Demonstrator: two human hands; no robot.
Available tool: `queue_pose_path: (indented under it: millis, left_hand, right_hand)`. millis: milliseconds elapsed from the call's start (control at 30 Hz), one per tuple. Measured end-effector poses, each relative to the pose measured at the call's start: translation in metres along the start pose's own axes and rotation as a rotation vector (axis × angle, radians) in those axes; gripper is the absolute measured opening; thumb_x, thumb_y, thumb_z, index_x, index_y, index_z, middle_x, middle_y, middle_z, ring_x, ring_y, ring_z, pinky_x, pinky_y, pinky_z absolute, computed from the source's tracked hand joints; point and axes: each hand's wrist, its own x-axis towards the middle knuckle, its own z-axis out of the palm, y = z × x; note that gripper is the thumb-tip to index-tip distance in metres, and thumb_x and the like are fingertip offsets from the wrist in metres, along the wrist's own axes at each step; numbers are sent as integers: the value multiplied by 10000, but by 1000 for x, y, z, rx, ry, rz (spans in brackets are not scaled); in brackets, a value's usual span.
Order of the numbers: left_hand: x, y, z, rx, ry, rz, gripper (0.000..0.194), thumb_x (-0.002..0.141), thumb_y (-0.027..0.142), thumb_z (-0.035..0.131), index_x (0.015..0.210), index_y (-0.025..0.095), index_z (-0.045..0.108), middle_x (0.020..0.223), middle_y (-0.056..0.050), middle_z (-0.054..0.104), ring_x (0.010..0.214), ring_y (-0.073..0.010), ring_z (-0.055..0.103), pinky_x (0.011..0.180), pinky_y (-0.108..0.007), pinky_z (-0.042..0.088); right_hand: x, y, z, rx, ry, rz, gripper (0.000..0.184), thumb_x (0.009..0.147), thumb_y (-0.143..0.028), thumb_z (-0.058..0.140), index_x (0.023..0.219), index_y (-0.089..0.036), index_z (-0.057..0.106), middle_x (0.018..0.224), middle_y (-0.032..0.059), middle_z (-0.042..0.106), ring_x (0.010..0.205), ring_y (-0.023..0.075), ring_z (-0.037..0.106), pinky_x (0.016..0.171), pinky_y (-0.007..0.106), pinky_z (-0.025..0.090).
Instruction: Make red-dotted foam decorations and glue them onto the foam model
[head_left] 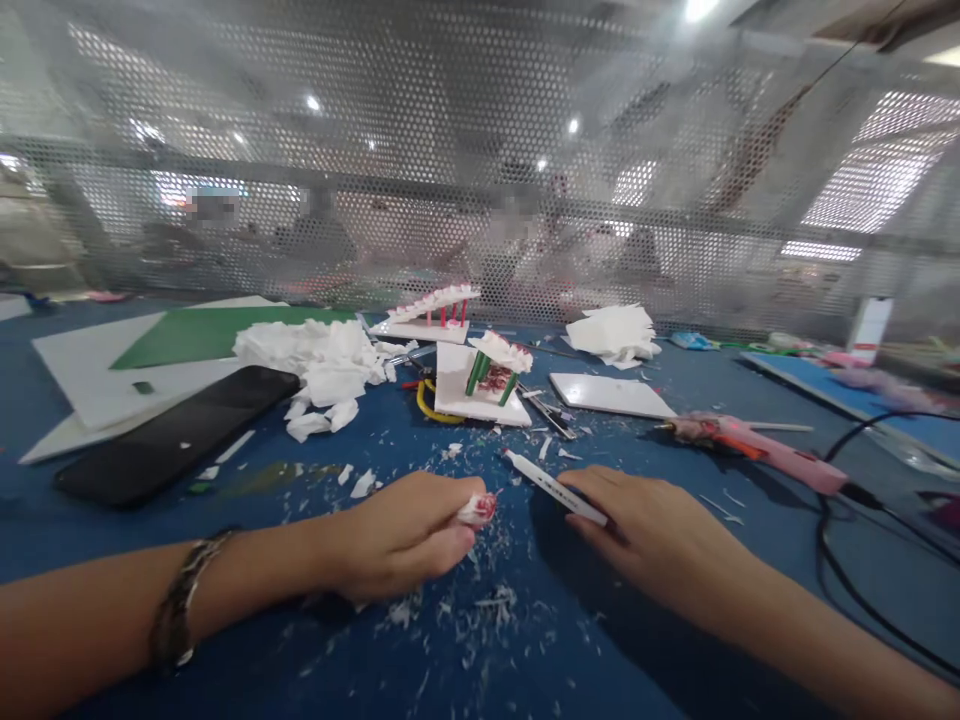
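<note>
Landmark: green-post model [493, 380], white-based, red-marked inside, upright on the blue worktop [300, 690].

Item 1: your L hand [409, 530], nearer you than the model, slightly L of it. Fingers closed on a small white pc [480, 508], red-coloured at its exposed end; the remainder is hidden in your grip.

Item 2: your R hand [645, 520], nearer you & R of the model. Fingers pinched round a white marker [555, 488], red end aimed toward the model's near edge, apart from the pc. Nib detail too small to tell.

Item 3: red-post model [442, 298], behind the landmark, a bit L.

Item 4: tissue heap [322, 355], L of the model; black phone [169, 435], further L & nearer you.

Item 5: white slab [611, 394], just R of the model; corded pink tool [795, 468], well R, metal tip facing it.

Item 6: white scraps [364, 485], strewn between the model & you.

Risks (judged):
a) Red end is near the model; a careless swing of your R hand prob. leaves a stray mark there.
b) Pc looks small & light; squeezing too hard could dent it, or smear red onto your fingers if wet.
c) Loose scraps could stick to any wet red.
d) Can't tell if the pink tool is hot; if so, R hand drifting that way risks a burn.
</note>
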Motion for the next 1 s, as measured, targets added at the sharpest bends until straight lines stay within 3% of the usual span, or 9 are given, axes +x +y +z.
queue_pose_path:
  millis: [100,233,367,533,633,800,1000]
  left_hand:
    - [-1,-2,2,15,-13,49,199,801,330,249,658,192,269,593,12,367,515,-120,317,497,-253,256]
    - [-1,0,3,17,-35,88,240,830,280,142,619,194,217,569,16,334,510,-121,318,520,-263,261]
    - [-2,3,3,79,-52,110,255,842,252,155,605,194,230,557,16,361,513,-121,339,523,-254,275]
    - [-3,5,3,132,-64,157,253,828,224,212,585,192,275,545,10,394,523,-125,374,522,-241,300]
    - [-4,5,3,169,-78,147,253,824,220,228,576,191,273,533,13,389,515,-122,377,517,-234,299]
    - [-5,0,2,204,-11,132,310,845,288,183,564,192,268,518,9,396,503,-124,385,502,-232,286]
    - [-5,-6,4,218,19,156,321,847,298,198,557,190,284,501,16,392,482,-118,391,482,-221,281]
  right_hand:
    - [1,-2,-3,29,-9,-4,186,809,-225,416,904,-209,575,789,27,630,701,164,594,604,286,443]
    - [5,0,-6,33,43,-36,280,848,-156,302,918,-183,572,886,61,615,826,178,587,693,311,437]
    - [15,-6,-12,-44,13,-69,294,849,-136,284,909,-169,570,913,72,632,858,182,586,717,306,424]
    - [55,-42,-26,-239,-21,-244,203,827,-200,371,900,-174,559,855,61,646,764,191,607,595,275,412]
    - [92,-67,-25,-319,-19,-368,254,847,-156,316,975,-161,535,957,81,610,891,183,569,629,255,411]
    - [130,-82,-9,-415,-44,-300,276,778,-40,369,994,-47,543,1000,200,553,868,260,577,600,315,435]
    - [127,-69,-12,-471,-137,-240,245,781,-83,447,1007,-93,541,1011,155,550,874,220,577,627,278,455]
